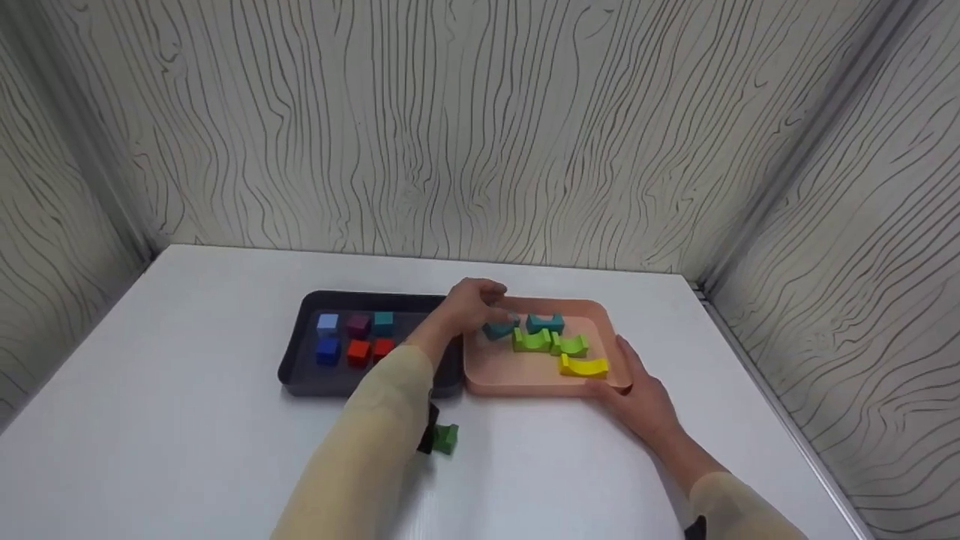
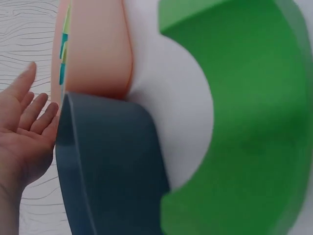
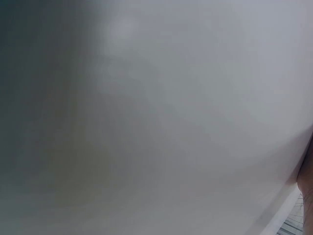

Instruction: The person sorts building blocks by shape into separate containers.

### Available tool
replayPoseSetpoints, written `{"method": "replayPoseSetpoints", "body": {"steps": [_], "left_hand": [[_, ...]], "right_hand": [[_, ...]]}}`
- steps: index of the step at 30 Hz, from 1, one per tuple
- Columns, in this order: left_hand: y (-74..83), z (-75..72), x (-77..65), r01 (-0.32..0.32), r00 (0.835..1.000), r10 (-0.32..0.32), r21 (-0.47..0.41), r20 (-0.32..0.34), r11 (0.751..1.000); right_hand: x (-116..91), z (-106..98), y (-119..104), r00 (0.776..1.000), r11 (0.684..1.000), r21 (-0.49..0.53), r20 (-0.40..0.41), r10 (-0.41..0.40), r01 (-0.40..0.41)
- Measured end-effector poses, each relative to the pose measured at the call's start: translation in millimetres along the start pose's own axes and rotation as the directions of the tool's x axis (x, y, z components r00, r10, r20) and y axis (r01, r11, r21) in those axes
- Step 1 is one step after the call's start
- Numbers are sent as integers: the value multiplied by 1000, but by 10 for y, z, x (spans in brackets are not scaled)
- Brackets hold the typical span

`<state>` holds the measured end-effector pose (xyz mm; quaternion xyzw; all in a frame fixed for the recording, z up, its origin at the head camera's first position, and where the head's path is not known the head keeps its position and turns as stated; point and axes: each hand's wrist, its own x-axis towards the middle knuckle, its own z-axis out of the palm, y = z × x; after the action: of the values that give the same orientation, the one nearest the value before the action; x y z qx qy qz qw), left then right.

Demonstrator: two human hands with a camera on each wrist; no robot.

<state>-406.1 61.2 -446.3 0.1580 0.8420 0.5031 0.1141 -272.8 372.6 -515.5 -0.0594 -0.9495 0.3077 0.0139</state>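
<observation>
My left hand [image 1: 474, 304] hovers over the back left of the pink tray [image 1: 517, 379], fingers relaxed, close above a teal arch-shaped block [image 1: 498, 330]. In the left wrist view the palm of that left hand [image 2: 27, 132] shows bare. My right hand [image 1: 645, 394] grips the front right corner of the pink tray, thumb at the front wall and fingers along the side. Inside the tray lie another teal block [image 1: 545, 323], lime green blocks [image 1: 532, 342] and a yellow curved block [image 1: 583, 367]. In the right wrist view only a wrist edge shows.
A dark tray [image 1: 300, 367] adjoins the pink tray on its left, holding several small cubes, among them a blue cube [image 1: 328, 351] and a red cube [image 1: 358, 353]. A green arch-shaped block [image 2: 259, 122] lies on the white table [image 1: 540, 465] near my left forearm. Patterned panels [image 1: 420, 135] enclose the table.
</observation>
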Motion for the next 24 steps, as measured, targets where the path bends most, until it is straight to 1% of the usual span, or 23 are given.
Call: {"method": "replayPoseSetpoints", "body": {"steps": [7,11,14,17,21,24], "left_hand": [[114,-236,-233,-64,998,66,-131,9,989],[181,-368,-411,-98,994,104,-168,27,981],[220,-458,-583,-127,989,139,-183,52,975],[229,-545,-789,-134,985,154,-210,83,969],[171,-655,-1090,-134,983,158,-225,94,965],[87,-721,-1332,-145,981,172,-247,92,958]], "right_hand": [[18,0,16,1000,1000,-4,11,-13,13],[32,-16,36,1000,1000,-21,13,-15,16],[42,-35,43,1000,1000,-26,22,-7,7],[53,-39,43,999,1000,-18,34,0,1],[62,-18,34,999,1000,-8,48,-3,3],[62,5,25,998,1000,-6,58,-6,7]]}}
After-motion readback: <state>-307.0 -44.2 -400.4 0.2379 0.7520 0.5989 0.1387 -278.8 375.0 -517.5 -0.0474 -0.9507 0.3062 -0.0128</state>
